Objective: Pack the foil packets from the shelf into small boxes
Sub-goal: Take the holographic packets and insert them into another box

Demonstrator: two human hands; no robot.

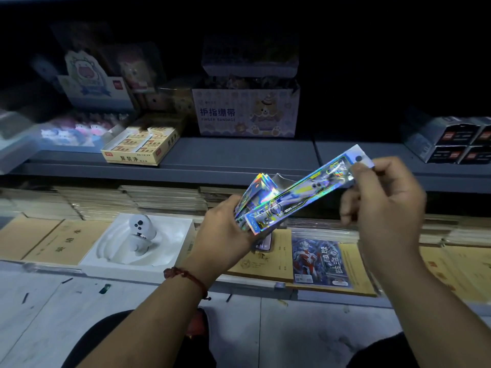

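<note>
My left hand (225, 229) grips a fanned stack of shiny holographic foil packets (256, 193) by their lower ends, in front of the shelf. One long foil packet (305, 193) lies across the front of the stack. My right hand (382, 205) pinches the upper right end of that long packet near its hang hole, while its lower left end rests against my left hand. Another foil packet (318, 258), with a red and silver figure printed on it, lies flat on the lower shelf under my hands. I cannot make out a small box for the packets.
The grey upper shelf (239, 155) carries a yellow eraser box (140, 146), a finger bandage carton (247, 112) and black boxes (457, 142) at right. Below lie tan notebooks (45, 240) and a white tray (175, 235) with a white toy. My knees are at the bottom.
</note>
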